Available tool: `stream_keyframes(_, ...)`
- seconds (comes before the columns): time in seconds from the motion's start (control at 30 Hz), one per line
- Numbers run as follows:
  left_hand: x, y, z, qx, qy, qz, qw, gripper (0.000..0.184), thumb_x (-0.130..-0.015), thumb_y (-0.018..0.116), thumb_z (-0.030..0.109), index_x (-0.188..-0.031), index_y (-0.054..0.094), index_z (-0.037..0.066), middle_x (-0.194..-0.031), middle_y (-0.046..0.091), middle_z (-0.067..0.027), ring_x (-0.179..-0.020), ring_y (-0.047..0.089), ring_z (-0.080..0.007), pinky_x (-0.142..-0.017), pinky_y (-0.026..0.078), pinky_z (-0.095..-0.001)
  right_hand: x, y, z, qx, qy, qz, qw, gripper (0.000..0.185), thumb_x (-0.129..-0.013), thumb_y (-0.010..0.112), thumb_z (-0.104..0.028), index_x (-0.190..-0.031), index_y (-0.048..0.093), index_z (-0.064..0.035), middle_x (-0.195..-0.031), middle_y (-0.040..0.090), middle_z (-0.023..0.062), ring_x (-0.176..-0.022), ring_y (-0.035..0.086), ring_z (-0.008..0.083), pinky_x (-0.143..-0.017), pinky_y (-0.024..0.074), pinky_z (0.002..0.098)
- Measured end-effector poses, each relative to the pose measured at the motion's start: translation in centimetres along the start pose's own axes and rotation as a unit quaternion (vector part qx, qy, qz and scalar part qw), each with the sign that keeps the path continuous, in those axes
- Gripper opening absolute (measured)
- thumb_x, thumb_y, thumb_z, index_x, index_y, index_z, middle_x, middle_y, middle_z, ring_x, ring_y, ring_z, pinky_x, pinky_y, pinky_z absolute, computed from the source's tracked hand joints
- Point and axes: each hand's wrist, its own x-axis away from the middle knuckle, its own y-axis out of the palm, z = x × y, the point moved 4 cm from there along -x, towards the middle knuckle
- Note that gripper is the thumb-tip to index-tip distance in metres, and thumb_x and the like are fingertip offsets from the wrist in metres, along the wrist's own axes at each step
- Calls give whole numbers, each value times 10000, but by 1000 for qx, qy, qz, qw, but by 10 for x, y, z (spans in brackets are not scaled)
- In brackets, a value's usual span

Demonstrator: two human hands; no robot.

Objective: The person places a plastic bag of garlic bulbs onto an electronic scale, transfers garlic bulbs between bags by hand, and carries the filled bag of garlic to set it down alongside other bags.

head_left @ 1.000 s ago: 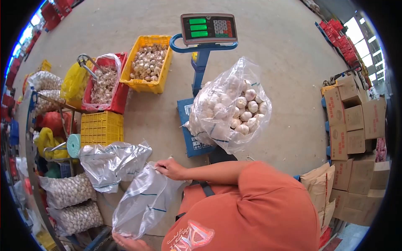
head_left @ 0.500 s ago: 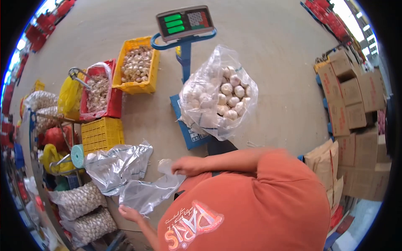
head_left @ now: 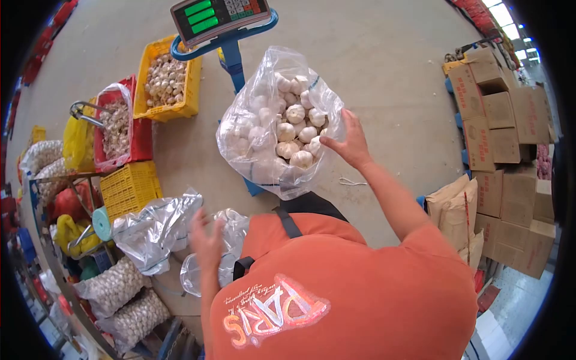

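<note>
A large clear plastic bag (head_left: 240, 159) full of garlic bulbs (head_left: 295, 114) sits open-mouthed on the blue platform scale (head_left: 254, 188). My right hand (head_left: 353, 143) is at the bag's right edge, thumb and fingers spread, the thumb by the bulbs just inside the rim. My left hand (head_left: 207, 240), blurred by motion, is raised at my left side with fingers apart and nothing visible in it. Beside and behind it lies a loose clear plastic bag (head_left: 231, 225), crumpled against my body. A heap of silvery clear bags (head_left: 150, 231) lies further left.
The scale's display (head_left: 207, 21) stands at the top. A yellow crate (head_left: 191, 107) and a red crate (head_left: 141, 141) hold garlic, with an empty-looking yellow crate (head_left: 132, 187) nearer. Filled garlic sacks (head_left: 114, 287) lie lower left. Cardboard boxes (head_left: 501, 120) and paper sacks (head_left: 453, 207) stand right.
My right hand has left the loose clear bag and reached up to the garlic bag's right side. My left hand has let go of the loose bag and risen. The view has shifted.
</note>
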Motion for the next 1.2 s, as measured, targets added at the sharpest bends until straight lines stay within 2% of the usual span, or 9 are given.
stream_keyframes(0.23,-53,143,43,-118,44,-104,987,750,-728,715,358,-1231,372,-80,-1177,475,-252,-1006,550,-363,-856,444,-384,-23,17,39,-247,19,107,963,272,-843,605,-151,-1091,588,-42,-1162,559,99,-1088,520,221,-949,382,303)
stream_keyframes(0.37,-54,139,59,274,-178,-90,941,369,-832,513,65,-1174,455,-59,-1137,547,-187,-932,605,-288,-739,521,-374,-52,0,43,-393,115,190,892,198,-934,491,-182,-1023,569,-23,-1014,612,47,-936,547,132,-851,414,255)
stream_keyframes(0.53,-84,123,66,640,-375,59,668,355,-867,361,28,-1213,438,20,-1139,521,-154,-1066,537,-306,-836,504,-500,-74,28,45,-606,249,193,730,169,-947,476,-195,-938,566,-52,-869,568,-18,-804,492,60,-738,401,208)
stream_keyframes(0.67,-96,123,90,637,-347,45,687,313,-954,340,251,-1154,475,51,-1112,541,-116,-1022,540,-284,-879,462,-506,-90,49,23,-653,240,129,707,240,-951,459,-240,-851,574,-55,-788,535,-43,-729,455,46,-661,383,214)
stream_keyframes(0.77,-106,86,71,561,-352,73,745,382,-968,327,331,-1182,488,58,-1161,559,-110,-1037,550,-278,-895,454,-466,-81,30,-21,-479,280,27,831,459,-939,423,-387,-744,587,-6,-636,536,80,-650,501,162,-624,412,336)
stream_keyframes(1.03,-186,43,73,508,-318,-6,800,471,-968,250,315,-1267,449,10,-1256,514,-166,-1152,492,-338,-1011,374,-474,-72,26,-104,-613,283,-53,736,351,-937,464,-323,-935,580,8,-848,593,61,-777,512,151,-753,422,306)
stream_keyframes(1.1,-186,63,105,469,-316,-9,824,459,-968,268,309,-1268,442,10,-1251,518,-154,-1140,503,-325,-1004,381,-470,-86,43,-98,-541,223,-37,810,335,-933,460,-301,-920,584,10,-839,609,120,-778,543,202,-759,425,328)
stream_keyframes(1.13,-190,72,88,448,-260,-30,855,444,-977,280,309,-1260,443,9,-1240,522,-139,-1141,504,-302,-1000,393,-460,-99,45,-83,-519,216,-1,827,374,-914,455,-338,-913,588,12,-855,622,199,-857,576,363,-775,430,400)
stream_keyframes(1.2,-178,78,104,485,-249,-23,838,406,-972,328,286,-1229,468,4,-1189,556,-120,-1088,539,-279,-966,423,-432,-121,43,-38,-359,154,117,913,394,-937,425,-331,-758,556,-5,-681,560,140,-691,557,270,-657,417,404)
